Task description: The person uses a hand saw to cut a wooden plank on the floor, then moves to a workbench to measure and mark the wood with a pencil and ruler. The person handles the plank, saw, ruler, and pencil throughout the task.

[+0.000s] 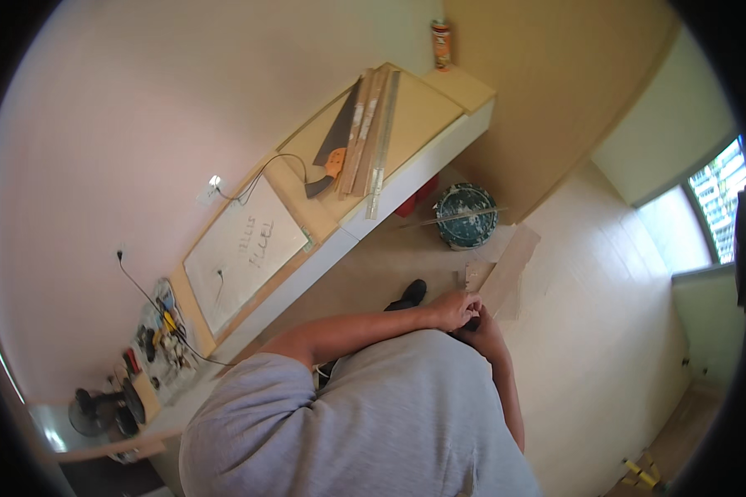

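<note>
My left hand (452,311) and my right hand (485,335) come together in front of my body, fingers closed. Between them shows a small dark thing (472,324), mostly covered by the fingers; its kind cannot be made out. Just beyond the hands is a flat, pale wooden strip (510,269), slanting away to the right. Close to my left fingers lies a small brownish piece with a notched-looking edge (477,275); whether a hand touches it is unclear.
On the long bench at left lie a handsaw (333,161), wooden strips (363,132) and a metal ruler (383,157). A paint-spattered bucket (466,217) stands ahead. Further left are a cable (174,327), assorted tools (166,335) and a small fan (95,412). A canister (441,45) stands at the back.
</note>
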`<action>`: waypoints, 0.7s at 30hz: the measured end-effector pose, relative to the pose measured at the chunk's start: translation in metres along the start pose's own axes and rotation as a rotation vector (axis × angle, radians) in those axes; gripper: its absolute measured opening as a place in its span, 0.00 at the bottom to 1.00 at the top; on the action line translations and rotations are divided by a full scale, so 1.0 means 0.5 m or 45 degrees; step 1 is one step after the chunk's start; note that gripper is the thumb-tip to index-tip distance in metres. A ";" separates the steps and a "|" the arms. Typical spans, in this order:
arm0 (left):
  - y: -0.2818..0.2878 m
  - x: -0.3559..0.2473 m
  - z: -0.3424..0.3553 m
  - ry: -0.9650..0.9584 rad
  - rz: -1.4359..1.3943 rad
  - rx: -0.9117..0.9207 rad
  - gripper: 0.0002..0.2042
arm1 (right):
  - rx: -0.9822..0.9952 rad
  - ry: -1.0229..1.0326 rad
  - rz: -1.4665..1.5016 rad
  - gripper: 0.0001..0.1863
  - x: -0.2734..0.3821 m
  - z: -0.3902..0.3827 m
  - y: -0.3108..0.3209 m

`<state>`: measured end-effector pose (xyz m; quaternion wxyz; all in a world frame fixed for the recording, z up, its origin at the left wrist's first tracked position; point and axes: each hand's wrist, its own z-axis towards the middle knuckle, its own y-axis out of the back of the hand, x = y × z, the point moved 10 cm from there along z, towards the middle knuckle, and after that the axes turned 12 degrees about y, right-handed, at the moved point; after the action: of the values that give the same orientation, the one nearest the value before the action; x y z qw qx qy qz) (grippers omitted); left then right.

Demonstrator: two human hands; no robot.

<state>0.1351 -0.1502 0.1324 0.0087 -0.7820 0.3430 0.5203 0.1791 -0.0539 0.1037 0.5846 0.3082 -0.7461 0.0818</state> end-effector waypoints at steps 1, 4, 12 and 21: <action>-0.007 0.007 -0.004 0.057 -0.127 0.130 0.08 | 0.048 -0.031 0.288 0.26 -0.005 0.003 -0.003; -0.012 0.008 -0.012 0.170 -0.490 0.459 0.08 | 0.250 0.095 0.946 0.29 0.028 0.017 -0.010; 0.050 0.040 -0.008 0.186 -0.721 0.471 0.05 | 0.192 -0.026 1.285 0.29 0.036 0.053 -0.030; 0.053 0.120 0.024 0.364 -0.689 0.363 0.06 | -0.016 -0.032 0.211 0.25 0.082 0.065 -0.026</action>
<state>0.1245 -0.1976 0.0867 0.2078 -0.9007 0.1900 0.3308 0.1544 -0.0952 0.1286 0.5683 0.2428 -0.7768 0.1211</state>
